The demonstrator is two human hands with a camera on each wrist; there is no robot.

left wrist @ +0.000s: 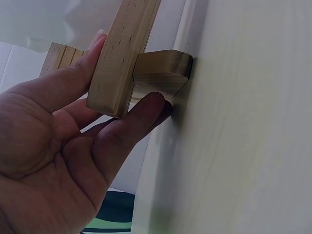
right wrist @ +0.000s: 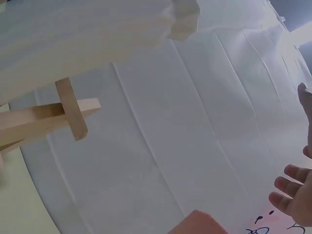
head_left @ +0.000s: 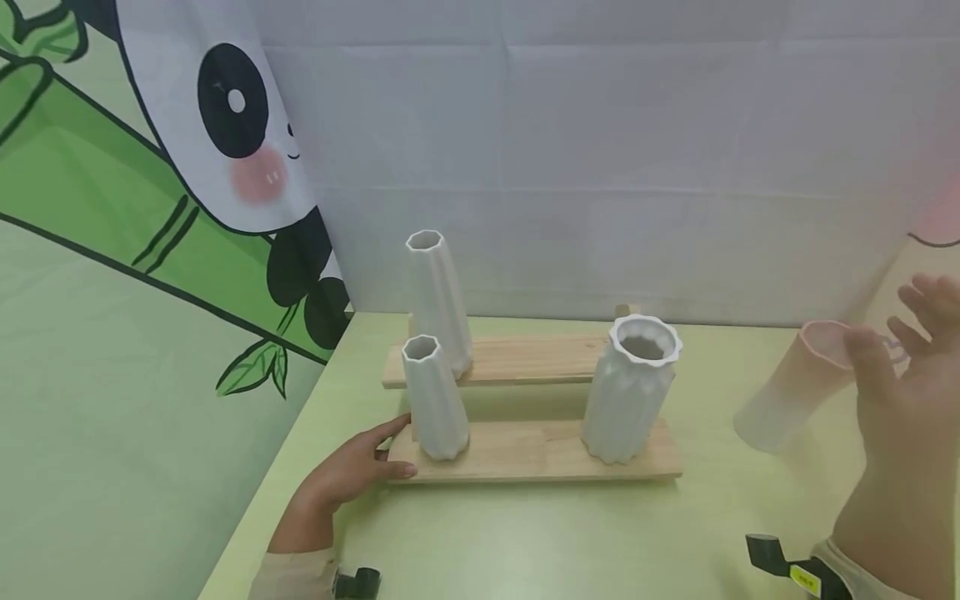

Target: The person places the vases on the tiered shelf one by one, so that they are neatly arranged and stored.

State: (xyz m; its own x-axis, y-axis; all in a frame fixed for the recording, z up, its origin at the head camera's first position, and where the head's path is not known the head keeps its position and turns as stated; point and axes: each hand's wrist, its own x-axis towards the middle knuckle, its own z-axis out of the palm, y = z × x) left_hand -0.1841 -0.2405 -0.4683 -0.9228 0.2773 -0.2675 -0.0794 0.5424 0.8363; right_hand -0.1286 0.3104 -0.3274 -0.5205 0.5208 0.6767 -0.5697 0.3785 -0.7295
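Observation:
A two-step wooden shelf point(head_left: 517, 454) stands on the table. My left hand point(head_left: 348, 475) grips the left end of its lower plank point(left wrist: 114, 63), the thumb on one face and fingers on the other. Close beside that hand, a short slim white vase point(head_left: 435, 404) stands on the lower plank. Behind it rises a taller slim white vase point(head_left: 441, 304) on the upper step. At the lower plank's right end is a wide white vase point(head_left: 630, 396) with a scalloped rim. My right hand point(head_left: 918, 367), fingers spread and holding nothing, is raised by a pink-and-white vase point(head_left: 795, 387), overlapping its rim.
A pale cloth point(head_left: 600, 167) hangs behind the table point(head_left: 540, 542). On the left is a green backdrop point(head_left: 112, 400) with a panda and bamboo print. The pink-and-white vase stands right of the shelf.

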